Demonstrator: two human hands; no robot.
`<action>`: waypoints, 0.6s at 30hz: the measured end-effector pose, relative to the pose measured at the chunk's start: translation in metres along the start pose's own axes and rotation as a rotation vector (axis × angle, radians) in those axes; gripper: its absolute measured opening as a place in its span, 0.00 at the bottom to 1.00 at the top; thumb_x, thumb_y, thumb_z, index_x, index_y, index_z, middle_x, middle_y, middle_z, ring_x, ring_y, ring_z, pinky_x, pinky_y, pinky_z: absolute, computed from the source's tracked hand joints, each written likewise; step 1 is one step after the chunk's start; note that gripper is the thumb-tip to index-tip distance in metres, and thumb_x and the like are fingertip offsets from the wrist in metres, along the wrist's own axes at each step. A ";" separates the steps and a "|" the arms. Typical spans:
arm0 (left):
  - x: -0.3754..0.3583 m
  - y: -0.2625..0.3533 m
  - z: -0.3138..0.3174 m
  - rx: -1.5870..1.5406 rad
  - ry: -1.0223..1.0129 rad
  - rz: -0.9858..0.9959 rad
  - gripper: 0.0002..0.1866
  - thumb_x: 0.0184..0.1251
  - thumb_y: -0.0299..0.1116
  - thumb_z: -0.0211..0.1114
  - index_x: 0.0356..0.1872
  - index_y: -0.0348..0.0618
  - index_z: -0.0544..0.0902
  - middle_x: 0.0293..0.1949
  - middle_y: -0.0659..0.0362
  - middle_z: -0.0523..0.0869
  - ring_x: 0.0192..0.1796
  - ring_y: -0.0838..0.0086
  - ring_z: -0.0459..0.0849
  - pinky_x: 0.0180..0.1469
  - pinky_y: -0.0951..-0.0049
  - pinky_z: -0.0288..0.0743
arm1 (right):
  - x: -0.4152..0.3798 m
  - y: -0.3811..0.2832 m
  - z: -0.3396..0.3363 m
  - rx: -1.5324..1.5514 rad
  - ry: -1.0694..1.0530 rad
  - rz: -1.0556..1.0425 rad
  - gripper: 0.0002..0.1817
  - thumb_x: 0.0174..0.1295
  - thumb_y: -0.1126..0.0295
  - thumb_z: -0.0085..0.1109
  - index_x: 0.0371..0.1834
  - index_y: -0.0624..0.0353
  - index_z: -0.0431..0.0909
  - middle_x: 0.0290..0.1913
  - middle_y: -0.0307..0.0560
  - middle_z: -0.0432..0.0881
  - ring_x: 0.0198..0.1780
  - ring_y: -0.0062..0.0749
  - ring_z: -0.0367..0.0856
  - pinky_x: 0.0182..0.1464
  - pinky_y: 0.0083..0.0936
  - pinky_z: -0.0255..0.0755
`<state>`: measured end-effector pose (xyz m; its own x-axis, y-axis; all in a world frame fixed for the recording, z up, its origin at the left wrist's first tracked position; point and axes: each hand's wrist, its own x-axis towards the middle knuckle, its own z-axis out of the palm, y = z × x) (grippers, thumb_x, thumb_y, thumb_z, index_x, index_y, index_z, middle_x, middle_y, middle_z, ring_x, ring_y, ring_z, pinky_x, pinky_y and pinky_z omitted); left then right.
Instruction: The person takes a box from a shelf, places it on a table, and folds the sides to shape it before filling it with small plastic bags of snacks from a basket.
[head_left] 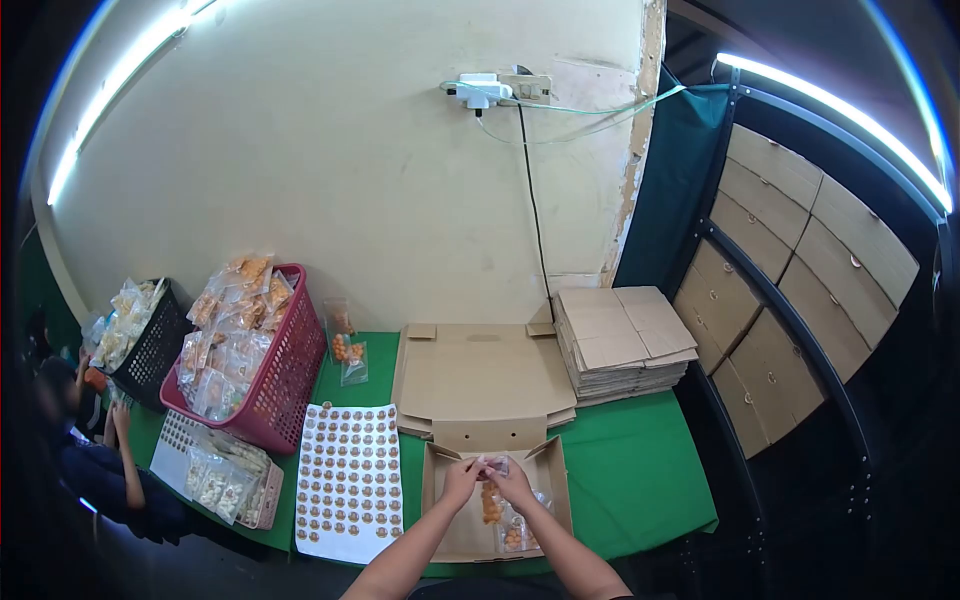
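My left hand (461, 482) and my right hand (514, 486) meet over an open cardboard box (433, 505). Their fingers are closed together on the top of a clear plastic bag of orange balls (490, 504). Part of that bag is hidden by my fingers. Inside the box, below my right hand, lie other clear bags of orange balls (517, 538). Just left of the box is a white sheet of round brown stickers (349, 485).
Flattened cardboard (485, 372) lies behind the box, beside a cardboard stack (625, 345). A pink basket (291, 385) of snack bags, loose bags (352, 363) and a smaller basket (270, 497) stand left. Another person (115, 470) is at far left, near a black basket (157, 345).
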<state>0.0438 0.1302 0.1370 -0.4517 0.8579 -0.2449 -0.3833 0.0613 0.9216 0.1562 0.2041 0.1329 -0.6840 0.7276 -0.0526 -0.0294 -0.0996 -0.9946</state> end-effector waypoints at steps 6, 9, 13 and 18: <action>0.005 -0.030 -0.013 0.195 0.429 0.101 0.13 0.57 0.31 0.66 0.42 0.35 0.78 0.36 0.55 0.83 0.32 0.75 0.81 0.37 0.79 0.74 | 0.002 0.008 0.003 0.251 -0.001 0.120 0.11 0.57 0.75 0.57 0.43 0.61 0.75 0.40 0.40 0.80 0.41 0.22 0.78 0.41 0.18 0.72; 0.000 -0.023 -0.014 -0.189 0.221 -0.082 0.13 0.55 0.31 0.67 0.39 0.35 0.80 0.32 0.58 0.83 0.30 0.79 0.79 0.35 0.80 0.72 | 0.004 0.008 0.007 0.152 0.066 0.136 0.07 0.57 0.75 0.58 0.38 0.62 0.76 0.35 0.40 0.81 0.36 0.21 0.79 0.38 0.17 0.72; -0.001 -0.024 -0.017 0.214 0.235 0.024 0.09 0.54 0.30 0.69 0.33 0.36 0.84 0.25 0.62 0.83 0.26 0.82 0.76 0.29 0.82 0.70 | 0.003 0.016 0.007 -0.138 0.167 0.066 0.05 0.57 0.74 0.59 0.34 0.64 0.77 0.29 0.41 0.81 0.29 0.22 0.79 0.31 0.19 0.72; 0.005 -0.010 -0.024 0.305 0.170 0.066 0.08 0.53 0.31 0.70 0.32 0.37 0.85 0.23 0.63 0.83 0.23 0.84 0.75 0.26 0.82 0.70 | 0.009 0.030 -0.004 -0.134 0.177 0.089 0.06 0.59 0.72 0.58 0.32 0.64 0.77 0.28 0.43 0.81 0.26 0.21 0.78 0.28 0.18 0.71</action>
<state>0.0258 0.1218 0.1197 -0.6054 0.7692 -0.2044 -0.1017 0.1799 0.9784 0.1516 0.2102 0.1023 -0.5410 0.8286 -0.1440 0.1302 -0.0866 -0.9877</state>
